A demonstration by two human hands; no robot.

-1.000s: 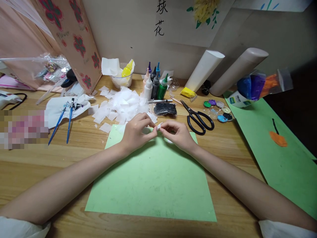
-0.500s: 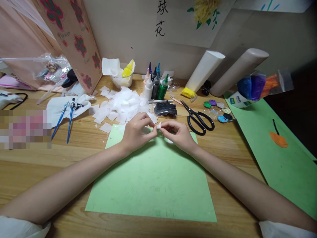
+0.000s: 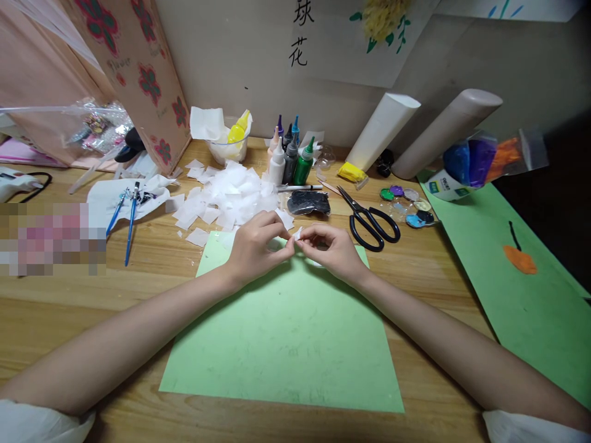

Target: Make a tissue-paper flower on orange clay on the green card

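Note:
My left hand point(image 3: 259, 247) and my right hand point(image 3: 333, 249) meet fingertip to fingertip over the far edge of a green paper sheet point(image 3: 281, 332). Between their thumbs and forefingers they pinch a small piece of white paper point(image 3: 298, 234), which looks crumpled or twisted; most of it is hidden by the fingers. Just beyond my left hand lies a loose heap of white paper squares point(image 3: 242, 194). A bit of white material shows on the sheet under my right hand, too covered to name.
Black-handled scissors point(image 3: 373, 221) lie right of my hands, near a black packet point(image 3: 308, 203). Paint bottles point(image 3: 303, 163) stand behind the heap, beside a clear bowl point(image 3: 226, 149). Two blue brushes point(image 3: 132, 227) rest at left. Another green sheet point(image 3: 526, 314) is at right.
My fingertips have shifted slightly around the white paper, and less of it shows between them. Both arms stay almost in the same place.

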